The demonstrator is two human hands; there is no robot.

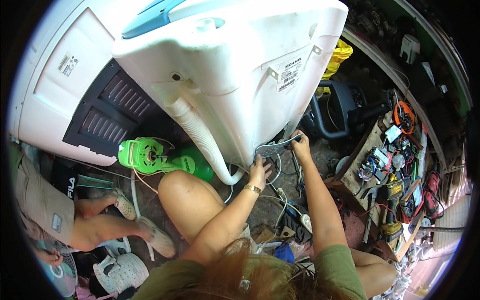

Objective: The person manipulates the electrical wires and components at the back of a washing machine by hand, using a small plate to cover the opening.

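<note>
A white washing machine (pixel 220 90), tilted, stands in front of me, with a ribbed drain hose (pixel 197 127) running down its side. At its lower edge is a thin grey perforated panel (pixel 272 149). My left hand (pixel 258 172), wearing a gold watch on the wrist, pinches the panel's near left corner. Gripping the panel's right end is my right hand (pixel 300 146), with its fingers curled over the edge. Whether the panel is still fixed to the machine cannot be made out. Thin cables (pixel 280 192) hang below the panel to the floor.
A green electric fan (pixel 150 154) lies left of my knee. Another white appliance (pixel 55 80) with a dark vented panel stands at far left. A seated person's leg (pixel 107 230) reaches in from the left. On the right, a wooden bench (pixel 357 172) carries a yellow drill (pixel 392 205) and several tools.
</note>
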